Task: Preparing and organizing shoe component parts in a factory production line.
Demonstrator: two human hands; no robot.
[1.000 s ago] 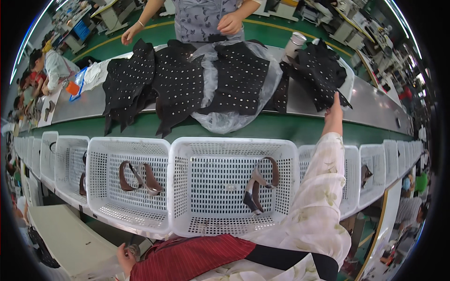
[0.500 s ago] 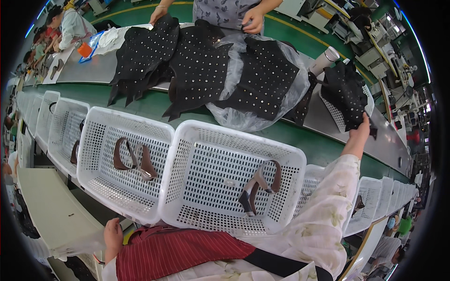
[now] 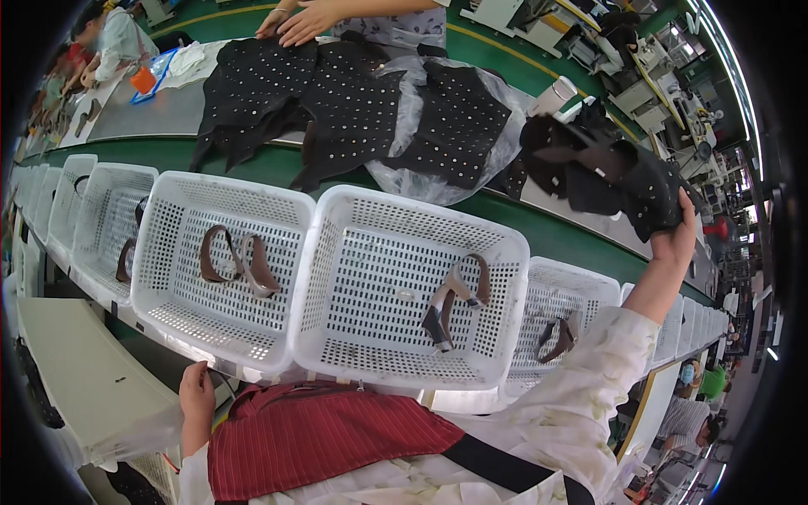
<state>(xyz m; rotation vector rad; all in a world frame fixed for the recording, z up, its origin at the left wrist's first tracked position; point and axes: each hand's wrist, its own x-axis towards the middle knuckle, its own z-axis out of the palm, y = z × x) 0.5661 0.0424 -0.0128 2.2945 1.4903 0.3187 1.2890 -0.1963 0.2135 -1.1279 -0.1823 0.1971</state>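
My right hand [image 3: 674, 239] is stretched out to the right, its fingers closed on the edge of a black studded sheet [image 3: 623, 181]. The sheet is crumpled, smeared by motion, with cut-out openings; whether it is one layer or several I cannot tell. Low at the left, my left hand [image 3: 196, 392] hangs beside my apron with loosely curled fingers and nothing visible in it. In the white basket [image 3: 404, 375] in front of me lies a strap-like shoe upper [image 3: 450, 305]. The basket to its left [image 3: 220, 187] holds a pair of brown curved shoe pieces [image 3: 239, 263].
More black studded sheets [image 3: 353, 114] and clear plastic [image 3: 418, 189] cover the metal table beyond the baskets. A co-worker's hands [image 3: 299, 23] rest on the far left sheet. A pale bottle [image 3: 553, 95] stands at the right. Another basket [image 3: 581, 271] with shoe pieces continues the row.
My right hand has lifted the studded sheet and moved it a little to the right. The co-worker's hands have come together on the left sheet. The view has shifted, showing more of the right basket.
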